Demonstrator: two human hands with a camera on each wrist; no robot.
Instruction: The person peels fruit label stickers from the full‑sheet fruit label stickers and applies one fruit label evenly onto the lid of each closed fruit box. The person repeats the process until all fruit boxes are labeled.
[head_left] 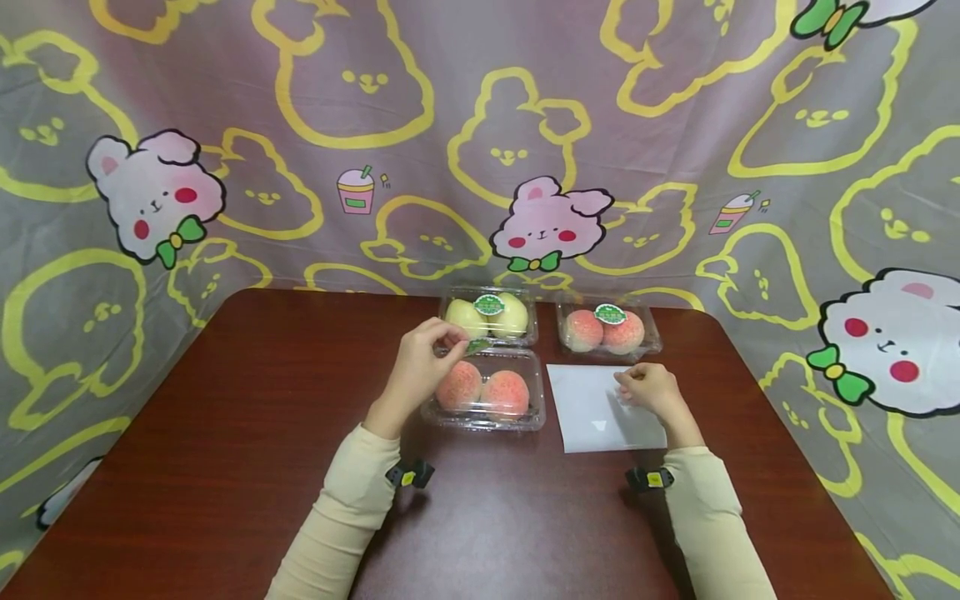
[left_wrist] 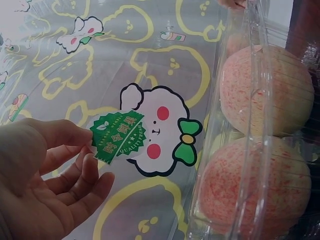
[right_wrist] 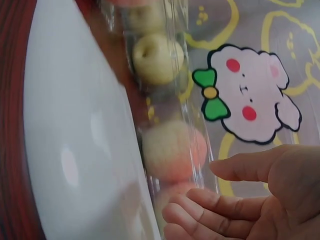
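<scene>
My left hand (head_left: 424, 367) pinches a green round sticker (left_wrist: 119, 137) with a scalloped edge and printed lettering between thumb and index finger. It hovers over the upper left of a clear plastic box (head_left: 536, 367) that holds two pink peaches (head_left: 506, 393). In the left wrist view the same box stands to the right of the sticker, apart from it. My right hand (head_left: 651, 390) is above a white sheet (head_left: 588, 417), holding nothing. In the right wrist view its fingers (right_wrist: 220, 205) are relaxed and slightly bent, with the thumb apart from them.
Behind the near box stands a clear box of pale yellow-green fruit (head_left: 510, 315) with a green label (head_left: 489, 304). To its right is another box of peaches (head_left: 624, 333), also labelled. A patterned curtain (head_left: 420, 167) hangs behind the brown table (head_left: 300, 400).
</scene>
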